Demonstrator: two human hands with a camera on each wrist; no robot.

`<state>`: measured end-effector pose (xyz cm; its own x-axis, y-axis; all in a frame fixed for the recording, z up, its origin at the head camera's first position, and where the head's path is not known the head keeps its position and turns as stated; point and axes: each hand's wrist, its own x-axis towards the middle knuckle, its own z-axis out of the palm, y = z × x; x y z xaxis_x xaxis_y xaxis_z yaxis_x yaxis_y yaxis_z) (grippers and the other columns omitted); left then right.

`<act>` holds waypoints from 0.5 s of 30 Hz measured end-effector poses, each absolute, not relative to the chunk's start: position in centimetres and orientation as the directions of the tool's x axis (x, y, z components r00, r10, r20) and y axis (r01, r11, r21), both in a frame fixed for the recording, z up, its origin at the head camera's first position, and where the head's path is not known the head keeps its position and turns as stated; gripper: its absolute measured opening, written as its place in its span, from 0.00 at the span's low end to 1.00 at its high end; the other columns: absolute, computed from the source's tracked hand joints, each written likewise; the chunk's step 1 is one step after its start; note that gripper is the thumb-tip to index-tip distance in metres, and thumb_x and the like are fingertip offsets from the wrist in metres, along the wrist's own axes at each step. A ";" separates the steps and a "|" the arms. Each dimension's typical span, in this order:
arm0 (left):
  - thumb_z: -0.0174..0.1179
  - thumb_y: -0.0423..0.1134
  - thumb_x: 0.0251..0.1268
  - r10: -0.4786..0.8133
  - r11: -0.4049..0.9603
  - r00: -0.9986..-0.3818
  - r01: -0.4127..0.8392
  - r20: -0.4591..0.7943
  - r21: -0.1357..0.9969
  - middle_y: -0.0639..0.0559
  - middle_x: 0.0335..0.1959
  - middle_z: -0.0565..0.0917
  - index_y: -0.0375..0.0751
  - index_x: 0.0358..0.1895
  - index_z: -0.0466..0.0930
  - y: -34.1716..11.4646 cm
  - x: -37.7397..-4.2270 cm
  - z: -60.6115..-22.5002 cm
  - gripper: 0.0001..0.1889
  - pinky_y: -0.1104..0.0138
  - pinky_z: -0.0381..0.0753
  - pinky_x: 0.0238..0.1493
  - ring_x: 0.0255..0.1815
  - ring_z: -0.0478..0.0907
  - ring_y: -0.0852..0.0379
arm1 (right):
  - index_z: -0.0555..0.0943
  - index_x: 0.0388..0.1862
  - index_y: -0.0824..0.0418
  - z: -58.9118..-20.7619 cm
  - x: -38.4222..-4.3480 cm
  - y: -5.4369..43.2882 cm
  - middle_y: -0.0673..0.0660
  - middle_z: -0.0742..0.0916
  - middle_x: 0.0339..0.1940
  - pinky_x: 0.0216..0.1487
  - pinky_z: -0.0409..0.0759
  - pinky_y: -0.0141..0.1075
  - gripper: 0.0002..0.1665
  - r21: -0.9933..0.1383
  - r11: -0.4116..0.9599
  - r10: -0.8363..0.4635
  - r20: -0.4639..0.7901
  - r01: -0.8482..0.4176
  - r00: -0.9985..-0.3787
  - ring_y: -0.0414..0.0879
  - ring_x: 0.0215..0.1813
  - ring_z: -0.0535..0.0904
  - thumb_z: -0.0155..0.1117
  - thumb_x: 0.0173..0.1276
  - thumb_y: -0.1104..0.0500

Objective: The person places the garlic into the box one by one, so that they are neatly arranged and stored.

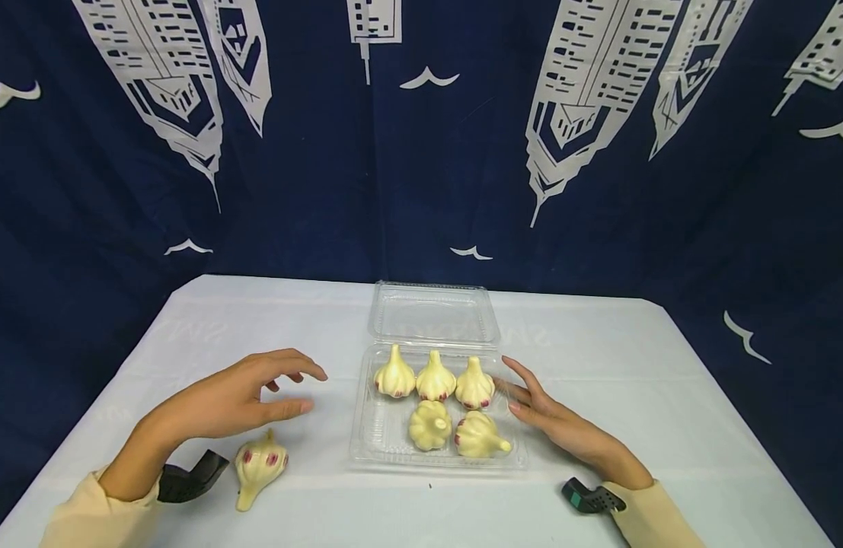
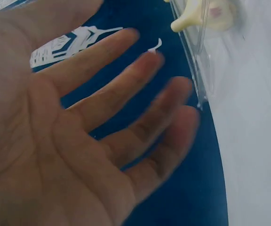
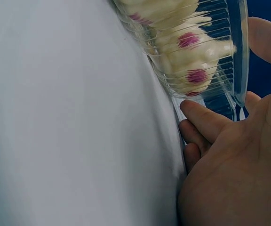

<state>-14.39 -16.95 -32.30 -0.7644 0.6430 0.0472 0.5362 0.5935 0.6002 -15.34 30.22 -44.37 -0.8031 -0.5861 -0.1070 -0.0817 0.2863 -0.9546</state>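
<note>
My left hand (image 1: pixel 246 396) hovers over the left part of the table, fingers extended and apart, palm bare in the left wrist view. Just below it on the cloth lies a loose garlic bulb (image 1: pixel 260 466), stem pointing toward me. A clear plastic clamshell box (image 1: pixel 376 438) sits mid-table with its lid (image 1: pixel 435 313) folded back. Inside are three bulbs in the far row, such as the middle one (image 1: pixel 435 378), and two nearer, one upright (image 1: pixel 430 426) and one tipped right (image 1: pixel 481 436). At the box's right wall is my right hand (image 1: pixel 558 422), fingers loosely extended by the rim.
A white cloth (image 1: pixel 291 525) covers the table. Behind it hangs a dark blue curtain (image 1: pixel 311 190) with white building prints. Black bands, one on the left wrist (image 1: pixel 191 479) and one on the right wrist (image 1: pixel 592 498), sit near the sleeves.
</note>
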 end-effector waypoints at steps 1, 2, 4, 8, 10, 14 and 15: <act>0.61 0.56 0.70 0.653 0.598 -0.757 0.529 0.017 0.602 0.62 0.57 0.80 0.60 0.58 0.78 -17.2 -14.2 -32.3 0.17 0.60 0.79 0.46 0.55 0.77 0.57 | 0.32 0.82 0.41 -44.4 -15.4 30.2 0.68 0.53 0.82 0.71 0.35 0.74 0.41 -0.955 0.286 -0.586 -0.106 -0.083 -0.803 0.67 0.80 0.37 0.41 0.84 0.58; 0.61 0.57 0.69 0.661 0.601 -0.750 0.526 -0.005 0.602 0.63 0.57 0.79 0.61 0.58 0.77 -17.5 -14.0 -32.3 0.17 0.60 0.78 0.46 0.56 0.76 0.58 | 0.32 0.82 0.41 -44.4 -15.4 30.2 0.69 0.53 0.82 0.71 0.35 0.74 0.41 -0.955 0.287 -0.587 -0.107 -0.082 -0.803 0.67 0.80 0.37 0.40 0.84 0.58; 0.62 0.57 0.68 0.682 0.592 -0.731 0.528 -0.030 0.609 0.66 0.57 0.79 0.64 0.58 0.77 -18.1 -13.8 -32.4 0.17 0.61 0.78 0.47 0.56 0.75 0.60 | 0.32 0.82 0.41 -44.4 -15.5 30.2 0.68 0.53 0.82 0.71 0.36 0.74 0.41 -0.954 0.288 -0.585 -0.109 -0.080 -0.804 0.67 0.80 0.37 0.41 0.84 0.57; 0.65 0.54 0.66 0.747 0.535 -0.661 0.536 -0.070 0.654 0.67 0.60 0.78 0.68 0.57 0.78 -19.5 -13.6 -32.9 0.17 0.63 0.77 0.55 0.61 0.73 0.64 | 0.31 0.82 0.41 -44.5 -15.6 30.2 0.69 0.52 0.82 0.71 0.35 0.75 0.41 -0.956 0.282 -0.588 -0.109 -0.076 -0.801 0.68 0.81 0.36 0.40 0.84 0.57; 0.66 0.51 0.65 0.788 0.492 -0.608 0.527 -0.097 0.693 0.65 0.62 0.77 0.67 0.57 0.79 -20.2 -13.6 -33.2 0.17 0.65 0.74 0.59 0.64 0.71 0.66 | 0.31 0.82 0.40 -44.6 -15.6 30.3 0.69 0.52 0.82 0.71 0.35 0.74 0.41 -0.957 0.282 -0.587 -0.113 -0.072 -0.802 0.68 0.81 0.36 0.40 0.84 0.57; 0.69 0.43 0.61 0.852 0.406 -0.501 0.446 -0.154 0.798 0.56 0.68 0.75 0.59 0.58 0.81 -21.3 -14.0 -34.1 0.20 0.70 0.70 0.61 0.69 0.66 0.66 | 0.32 0.82 0.40 -44.5 -15.6 30.2 0.67 0.53 0.82 0.71 0.36 0.74 0.41 -0.958 0.280 -0.585 -0.115 -0.067 -0.803 0.66 0.81 0.37 0.41 0.84 0.57; 0.69 0.42 0.60 0.862 0.390 -0.481 0.424 -0.161 0.817 0.53 0.68 0.74 0.57 0.58 0.81 -21.5 -14.1 -34.4 0.21 0.71 0.69 0.61 0.69 0.66 0.65 | 0.32 0.82 0.40 -44.5 -15.6 30.2 0.67 0.53 0.82 0.71 0.37 0.74 0.41 -0.957 0.281 -0.586 -0.114 -0.068 -0.803 0.66 0.81 0.37 0.41 0.84 0.57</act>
<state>-14.13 -21.51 -34.44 -0.4810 0.8617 -0.1615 0.4240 0.3899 0.8174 -15.60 30.22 -44.52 -0.8025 -0.5855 -0.1145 -0.0683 0.2808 -0.9573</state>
